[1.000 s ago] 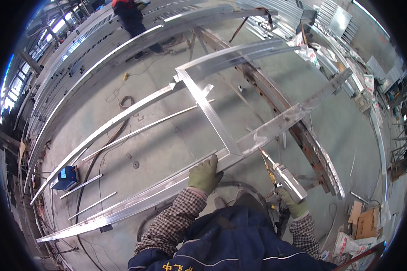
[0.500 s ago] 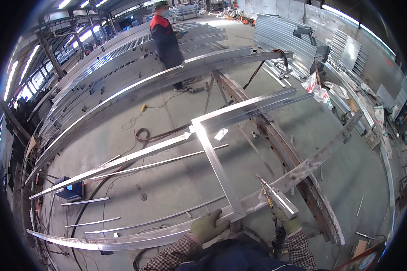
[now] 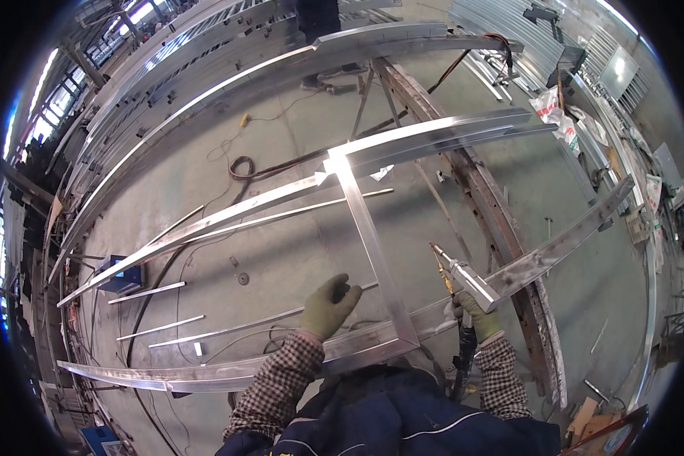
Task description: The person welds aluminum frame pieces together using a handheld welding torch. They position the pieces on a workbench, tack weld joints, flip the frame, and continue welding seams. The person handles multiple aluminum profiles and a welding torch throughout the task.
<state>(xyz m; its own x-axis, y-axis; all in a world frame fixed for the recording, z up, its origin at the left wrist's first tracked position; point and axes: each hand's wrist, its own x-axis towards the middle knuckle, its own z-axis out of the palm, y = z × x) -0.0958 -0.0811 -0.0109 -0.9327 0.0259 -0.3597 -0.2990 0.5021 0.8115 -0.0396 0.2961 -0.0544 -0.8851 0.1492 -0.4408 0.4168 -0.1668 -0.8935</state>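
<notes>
My right hand (image 3: 480, 318), in a green glove, is closed round a silver welding gun (image 3: 471, 281) with a thin pointed nozzle aimed up and left. A dark cable hangs below the grip. My left hand (image 3: 330, 307), gloved alike, hovers above the near metal tube (image 3: 243, 370) with its fingers loosely bent and nothing in them. Just right of that hand, a shiny cross tube (image 3: 369, 247) meets the near tube at a corner joint. At its far end the cross tube joins a long middle tube (image 3: 228, 207) and a bright tube (image 3: 441, 129) running right.
A rusty steel beam (image 3: 501, 228) runs under the frame at right. Cables, loose thin strips (image 3: 159, 327) and a blue box (image 3: 121, 275) lie on the floor at left. Stacked metal panels (image 3: 205, 68) stand at the back, where a person's legs (image 3: 317, 23) show.
My left hand has lifted off the near tube and moved up and left. The right hand still holds the welding gun. The view has tilted down, cutting off the other person's upper body.
</notes>
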